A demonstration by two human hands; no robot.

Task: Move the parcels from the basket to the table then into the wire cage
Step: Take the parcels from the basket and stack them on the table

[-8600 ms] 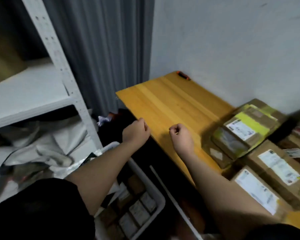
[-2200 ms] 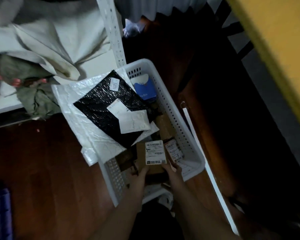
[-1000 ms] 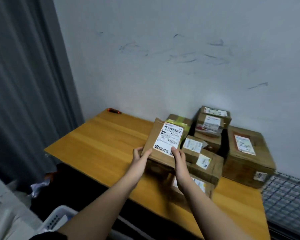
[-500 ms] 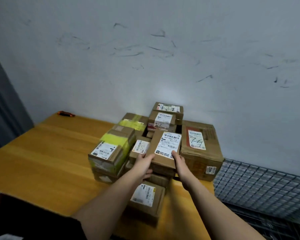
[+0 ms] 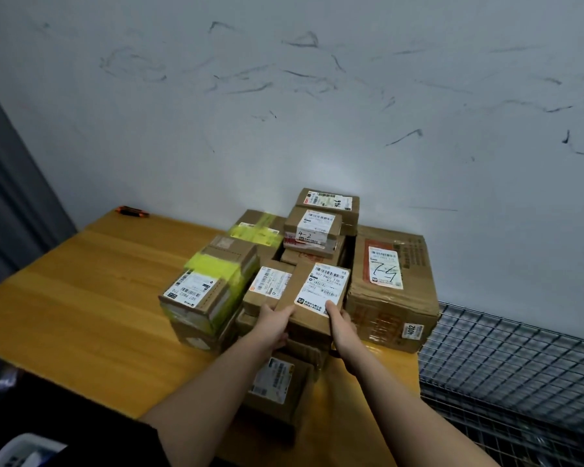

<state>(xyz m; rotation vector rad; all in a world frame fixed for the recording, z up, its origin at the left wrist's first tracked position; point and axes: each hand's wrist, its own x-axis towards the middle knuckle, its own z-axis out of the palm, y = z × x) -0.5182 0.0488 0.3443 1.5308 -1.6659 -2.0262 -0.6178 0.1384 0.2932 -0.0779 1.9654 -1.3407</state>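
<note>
- Both hands are on one cardboard parcel, the one with the white barcode label on top: the left hand grips its near-left corner, the right hand grips the near-right edge, thumbs up on top by the label.
- The parcel sits at the front of the stack on the wooden table, resting on boxes beneath it. Whether its full weight is down I cannot tell, since the hands hide the underside.
- Close on its left is a smaller labelled box, and further left a box banded with yellow tape. On the right stands a big carton with a red-bordered label, near it but seemingly apart.
- Behind, two more small boxes are stacked up by the wall, and another labelled box lies low at the front between the forearms.
- Progress call: a good heap has already reached the table, so the basket-to-table leg looks well underway.
- A white basket corner peeps in at the bottom left, contents not visible, so what is left in there is anyone's guess.
- The wire cage waits just to the right of the table. No parcel shows in the part we can see, so I judge that second leg not started.
- A small orange-and-black object lies at the table's far corner, too small to name.
</note>
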